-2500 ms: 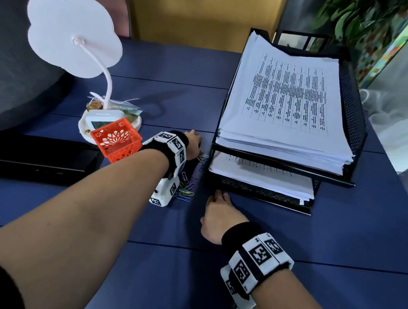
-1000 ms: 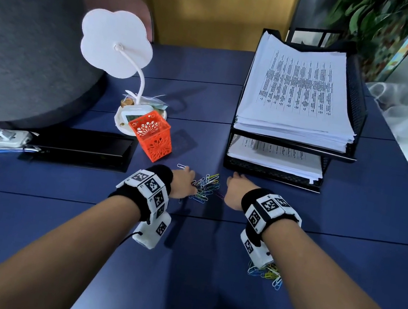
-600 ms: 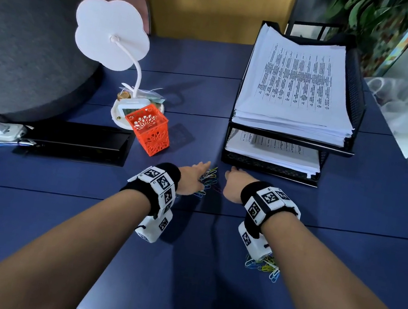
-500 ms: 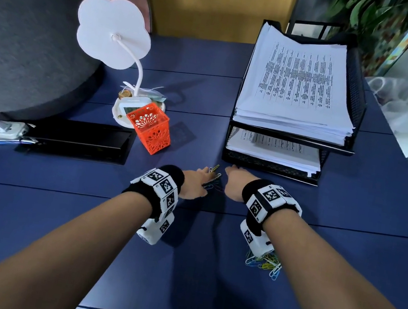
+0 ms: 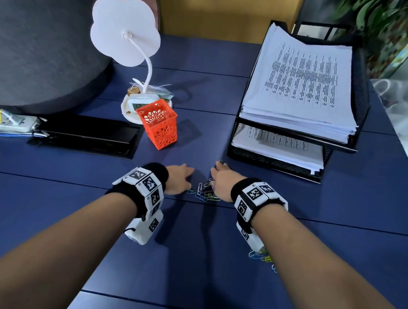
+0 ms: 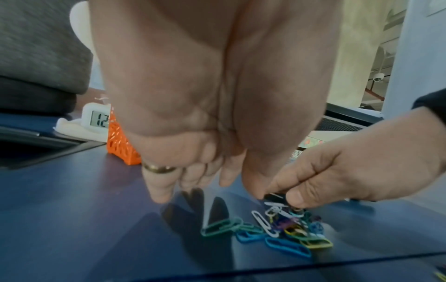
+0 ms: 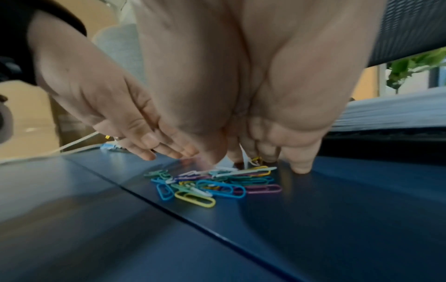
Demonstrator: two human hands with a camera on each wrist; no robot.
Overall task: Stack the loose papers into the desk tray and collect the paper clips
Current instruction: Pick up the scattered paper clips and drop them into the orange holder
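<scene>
My two hands sit close together on the blue tabletop (image 5: 348,219), with the heap of coloured paper clips (image 5: 203,193) lying between them. My left hand (image 5: 180,178) is just left of the heap, its fingers (image 6: 158,188) hanging straight and relaxed, tips near the tabletop, holding nothing; the nearest green clip lies just beside them. My right hand (image 5: 221,181) is curled over the far right edge of the heap, thumb and fingers (image 6: 293,196) pinching a few clips off the top. A second small bunch of clips (image 5: 262,258) lies under my right forearm. The papers (image 5: 304,82) are stacked in the black desk tray (image 5: 361,80) just beyond my right hand. The orange basket (image 5: 160,126) stands beyond my left hand.
</scene>
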